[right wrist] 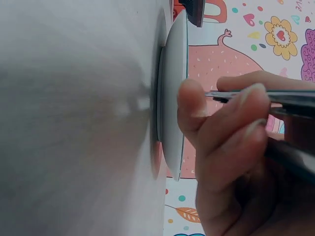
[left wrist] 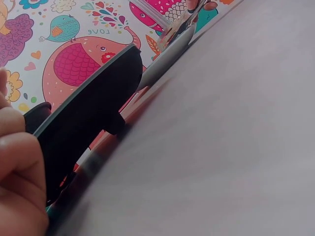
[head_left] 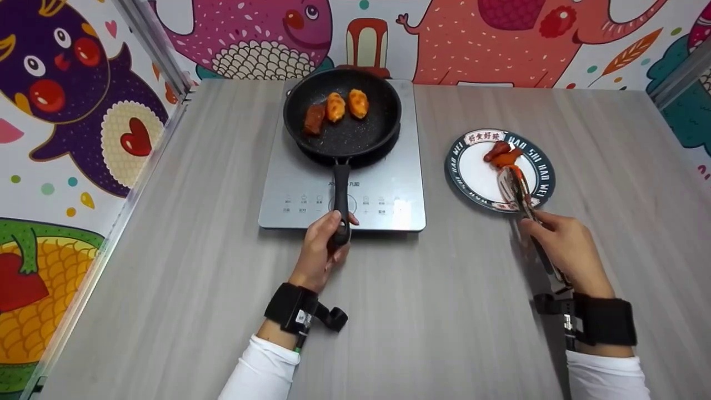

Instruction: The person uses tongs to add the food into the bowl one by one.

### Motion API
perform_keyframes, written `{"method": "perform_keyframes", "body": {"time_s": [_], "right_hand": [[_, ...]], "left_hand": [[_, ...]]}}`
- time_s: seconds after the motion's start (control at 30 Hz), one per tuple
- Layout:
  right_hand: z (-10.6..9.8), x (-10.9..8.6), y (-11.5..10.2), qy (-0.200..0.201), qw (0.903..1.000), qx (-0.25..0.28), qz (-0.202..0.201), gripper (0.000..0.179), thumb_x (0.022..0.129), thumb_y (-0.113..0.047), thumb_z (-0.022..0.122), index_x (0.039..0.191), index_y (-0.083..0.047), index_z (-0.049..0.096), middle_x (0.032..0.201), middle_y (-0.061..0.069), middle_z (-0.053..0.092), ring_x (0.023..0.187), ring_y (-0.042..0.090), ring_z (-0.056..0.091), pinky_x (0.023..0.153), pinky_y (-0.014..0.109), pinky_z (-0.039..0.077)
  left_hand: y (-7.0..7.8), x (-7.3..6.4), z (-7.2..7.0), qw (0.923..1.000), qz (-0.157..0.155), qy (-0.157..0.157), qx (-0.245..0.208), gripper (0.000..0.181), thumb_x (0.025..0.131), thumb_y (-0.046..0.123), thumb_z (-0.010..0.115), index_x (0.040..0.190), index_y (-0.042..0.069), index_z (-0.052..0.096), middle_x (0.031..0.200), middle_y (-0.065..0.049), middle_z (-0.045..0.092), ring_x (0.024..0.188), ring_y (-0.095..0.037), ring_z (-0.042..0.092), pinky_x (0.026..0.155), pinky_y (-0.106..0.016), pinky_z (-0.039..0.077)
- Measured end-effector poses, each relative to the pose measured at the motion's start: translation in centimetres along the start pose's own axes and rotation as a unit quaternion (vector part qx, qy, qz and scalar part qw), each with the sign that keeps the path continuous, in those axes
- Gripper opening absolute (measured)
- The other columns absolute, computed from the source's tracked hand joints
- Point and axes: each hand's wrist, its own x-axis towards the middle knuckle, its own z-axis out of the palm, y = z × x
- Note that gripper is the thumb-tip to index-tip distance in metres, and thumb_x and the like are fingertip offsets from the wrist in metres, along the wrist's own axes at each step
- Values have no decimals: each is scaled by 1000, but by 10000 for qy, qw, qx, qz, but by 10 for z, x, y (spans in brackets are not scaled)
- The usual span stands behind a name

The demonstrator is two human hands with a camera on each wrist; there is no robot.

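My left hand (head_left: 322,250) grips the black handle of a frying pan (head_left: 371,136) standing on a silver induction cooktop (head_left: 303,191). In the pan lie two orange-yellow browned pieces (head_left: 335,107) and a darker red-brown piece (head_left: 314,119), which look like chicken. My right hand (head_left: 572,250) holds metal tongs (head_left: 519,189), their tips over a plate (head_left: 464,172) with a dark green lettered rim. Reddish cooked pieces (head_left: 500,151) lie on the plate by the tong tips; whether the tongs pinch one is unclear. The right wrist view shows fingers curled round the tongs (right wrist: 295,103).
The cooktop's control panel (head_left: 389,205) faces me, partly under the pan handle. Behind the grey wood-grain table (head_left: 433,311) stands a wall (head_left: 500,50) printed with cartoon animals. A metal-framed side panel (head_left: 66,94) rises at the left.
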Motion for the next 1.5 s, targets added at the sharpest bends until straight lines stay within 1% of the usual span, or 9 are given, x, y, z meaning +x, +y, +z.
{"method": "perform_keyframes", "body": {"time_s": [0.2, 0.37, 0.57, 0.8, 0.87, 1.07, 1.2, 1.4, 1.5], "right_hand": [[1, -1, -1, -35, 9991, 407, 147, 43, 89, -42, 48, 113, -8, 60, 64, 7, 63, 51, 18, 58, 41, 29, 41], [0, -1, -1, 17, 9976, 643, 272, 42, 90, -41, 49, 109, -6, 62, 63, 8, 63, 52, 18, 60, 42, 29, 43], [-2, -2, 0, -60, 9939, 1041, 356, 45, 90, -38, 49, 117, -2, 57, 62, 6, 63, 51, 17, 60, 42, 29, 46], [-4, -3, 0, -66, 9890, 1416, 424, 44, 90, -36, 50, 110, 4, 57, 60, 4, 60, 49, 15, 58, 41, 30, 47], [-4, -2, 0, -99, 9866, 1575, 412, 46, 90, -34, 51, 113, 5, 55, 60, 3, 60, 49, 15, 58, 42, 30, 47], [-7, -3, -2, -125, 9752, 2165, 435, 49, 90, -31, 53, 117, 10, 49, 61, 3, 60, 47, 13, 56, 42, 28, 47], [-10, -3, -2, -94, 9673, 2488, 484, 45, 89, -31, 55, 114, 6, 53, 60, 4, 60, 46, 13, 55, 40, 27, 45], [-7, -1, -7, -34, 9369, 3470, 421, 22, 87, -24, 58, 92, -4, 65, 56, 6, 57, 42, 13, 52, 37, 25, 43], [-4, -1, -13, -97, 9240, 3811, 286, 19, 89, -21, 56, 86, -4, 66, 55, 5, 56, 41, 13, 51, 37, 24, 43]], "left_hand": [[0, 0, 0, 10000, 9, 26, 68, 43, 91, 39, 46, 98, -2, 53, 49, 1, 35, 37, -9, 28, 31, -28, 14], [1, -1, 0, 9999, 20, 38, 100, 43, 91, 39, 46, 98, -2, 53, 49, 1, 36, 38, -10, 28, 31, -27, 14], [0, 0, 1, 10000, -6, 70, 65, 42, 91, 39, 46, 98, -2, 53, 50, 1, 36, 38, -9, 29, 31, -27, 14], [0, 0, 2, 10000, -30, 37, 24, 44, 90, 41, 47, 99, -3, 53, 49, 1, 36, 37, -8, 28, 30, -27, 14], [0, 0, 1, 10000, -19, 45, 26, 44, 91, 40, 46, 99, -3, 53, 50, 1, 36, 37, -9, 28, 30, -27, 14], [1, 0, 1, 10000, -40, 43, 49, 43, 91, 39, 46, 99, -2, 53, 50, 0, 36, 38, -9, 28, 31, -27, 15], [1, 0, 1, 9999, -77, 105, 1, 42, 90, 40, 47, 97, -1, 53, 50, 1, 36, 38, -9, 28, 31, -26, 15], [1, -1, 1, 9997, -105, 152, -134, 40, 90, 40, 49, 95, 0, 53, 50, 2, 37, 38, -8, 29, 32, -25, 17], [1, -1, 1, 9998, -111, 144, -115, 39, 90, 39, 49, 95, 1, 53, 51, 2, 37, 38, -8, 30, 31, -25, 17]]}}
